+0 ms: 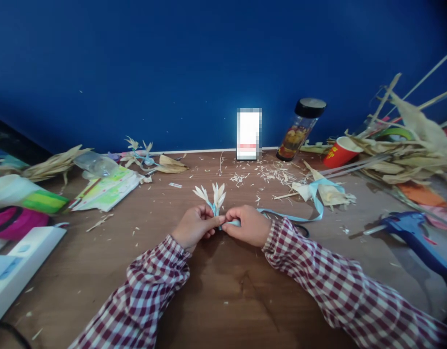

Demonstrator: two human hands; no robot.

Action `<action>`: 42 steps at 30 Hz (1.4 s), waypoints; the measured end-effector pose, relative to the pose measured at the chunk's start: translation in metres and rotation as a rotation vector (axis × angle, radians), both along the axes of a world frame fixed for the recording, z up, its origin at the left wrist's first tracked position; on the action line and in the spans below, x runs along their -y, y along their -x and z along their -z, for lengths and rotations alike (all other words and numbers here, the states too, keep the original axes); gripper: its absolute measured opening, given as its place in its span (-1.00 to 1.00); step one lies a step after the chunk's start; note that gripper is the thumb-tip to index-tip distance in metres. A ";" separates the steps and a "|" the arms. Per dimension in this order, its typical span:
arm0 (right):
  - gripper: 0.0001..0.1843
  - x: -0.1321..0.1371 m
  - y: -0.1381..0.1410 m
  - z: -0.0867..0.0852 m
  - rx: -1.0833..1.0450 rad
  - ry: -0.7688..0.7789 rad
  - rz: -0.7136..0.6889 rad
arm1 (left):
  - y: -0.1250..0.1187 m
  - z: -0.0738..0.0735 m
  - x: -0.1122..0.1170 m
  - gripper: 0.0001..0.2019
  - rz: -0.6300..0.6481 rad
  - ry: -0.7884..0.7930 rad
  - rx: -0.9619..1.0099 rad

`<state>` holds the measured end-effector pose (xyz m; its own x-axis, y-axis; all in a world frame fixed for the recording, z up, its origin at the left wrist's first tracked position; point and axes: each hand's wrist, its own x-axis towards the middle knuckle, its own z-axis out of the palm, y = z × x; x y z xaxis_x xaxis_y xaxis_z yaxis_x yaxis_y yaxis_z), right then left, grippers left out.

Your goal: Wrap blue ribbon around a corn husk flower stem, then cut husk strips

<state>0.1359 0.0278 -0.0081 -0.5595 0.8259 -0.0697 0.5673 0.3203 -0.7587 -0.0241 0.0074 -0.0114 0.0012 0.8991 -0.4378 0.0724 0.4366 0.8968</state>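
Observation:
My left hand (194, 226) is closed around the stem of a small husk flower (213, 195) with pale cut petals that stand up above the fingers. My right hand (248, 225) is closed on a light blue ribbon (308, 202) right next to the stem. The ribbon wraps the stem between my two hands and trails off to the right across the wooden table (223, 291). Both sleeves are red and white check.
A blue glue gun (414, 237) lies at the right. A red paper cup (340, 151), a dark-lidded jar (299, 130) and a heap of dry corn husks (405, 145) sit at the back right. Papers (105, 190), a white box (16, 266) and husk scraps lie left.

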 end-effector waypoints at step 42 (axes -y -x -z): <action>-0.66 -0.016 -0.011 0.012 -0.235 0.223 0.083 | -0.010 0.000 0.006 -0.74 -0.115 0.001 0.306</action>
